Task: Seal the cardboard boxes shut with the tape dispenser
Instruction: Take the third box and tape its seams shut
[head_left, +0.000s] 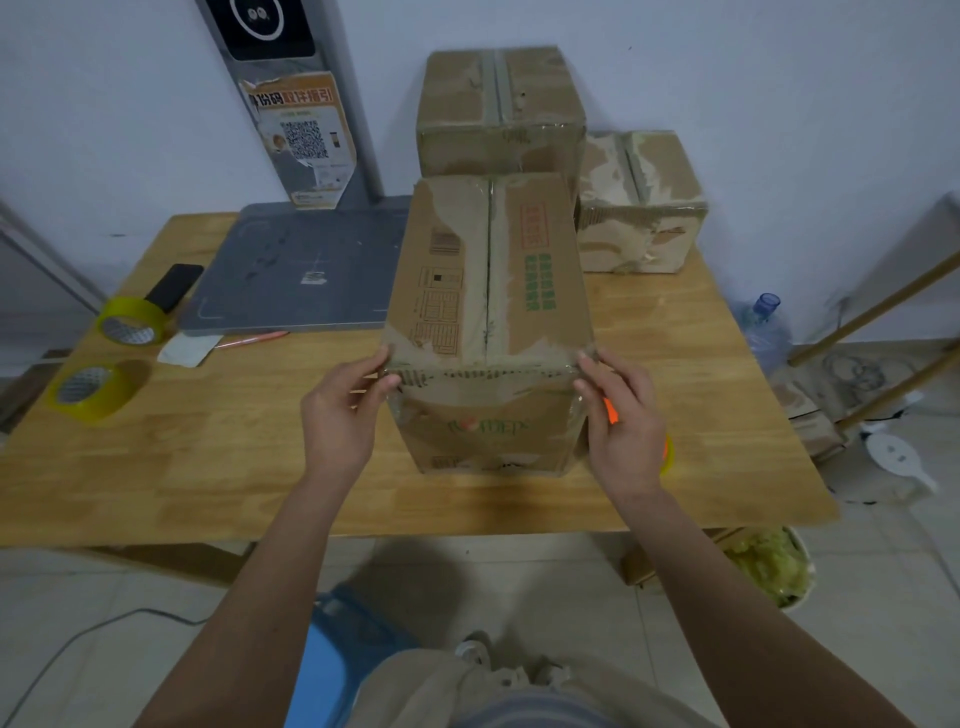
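You're in parcel packing room: worn cardboard boxes (501, 111) on wooden tabletop (218, 447), tape rolls (132, 321), platform scale (296, 270), QR-code poster (304, 137).

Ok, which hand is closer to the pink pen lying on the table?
Left. The left hand grips the near box at its left corner, on the pink pen's side; the right hand holds the opposite corner.

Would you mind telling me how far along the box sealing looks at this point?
Two rear boxes, the tall rear box and the small rear box, show tape along their top seams, so they look done. The front box is in hand: left hand and right hand grip its near top corners. Whether its centre seam is fully sealed is unclear. The orange dispenser sits mostly hidden behind the right hand.
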